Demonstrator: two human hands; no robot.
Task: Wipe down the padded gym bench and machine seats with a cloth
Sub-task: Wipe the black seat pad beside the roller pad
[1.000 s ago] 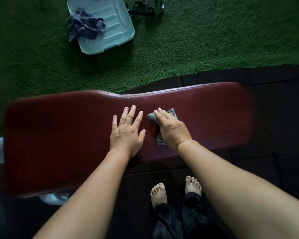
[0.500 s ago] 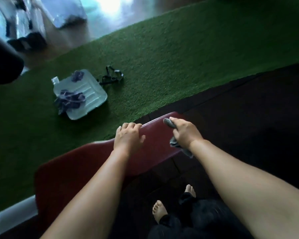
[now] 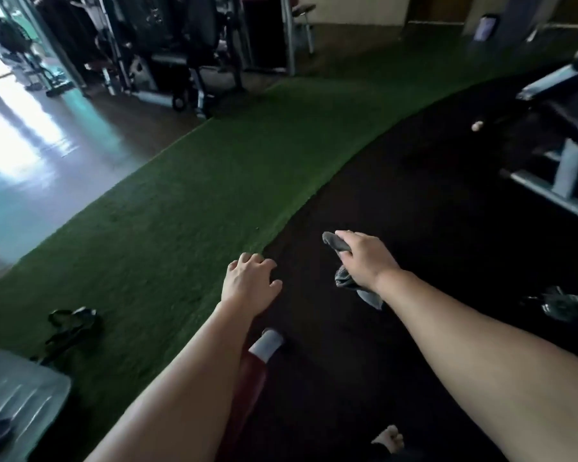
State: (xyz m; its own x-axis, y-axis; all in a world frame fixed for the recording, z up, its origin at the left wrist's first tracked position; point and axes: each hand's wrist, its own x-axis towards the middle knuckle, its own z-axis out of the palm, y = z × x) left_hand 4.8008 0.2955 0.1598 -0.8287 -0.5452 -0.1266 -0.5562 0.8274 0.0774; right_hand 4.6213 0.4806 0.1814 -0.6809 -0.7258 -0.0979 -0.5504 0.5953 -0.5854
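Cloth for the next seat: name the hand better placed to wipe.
Right. The right hand grips the grey cloth; the left hand holds nothing, its fingers loosely curled.

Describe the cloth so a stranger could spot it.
Start at the black floor right of the green turf. Over it, the right hand grips a grey cloth, one end poking out ahead, the rest hanging below the wrist. It is the only fabric held; the left hand holds nothing.

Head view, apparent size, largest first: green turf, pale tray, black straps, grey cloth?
1. green turf
2. pale tray, cropped by the frame
3= black straps and grey cloth: alike; right hand hides part of the cloth.
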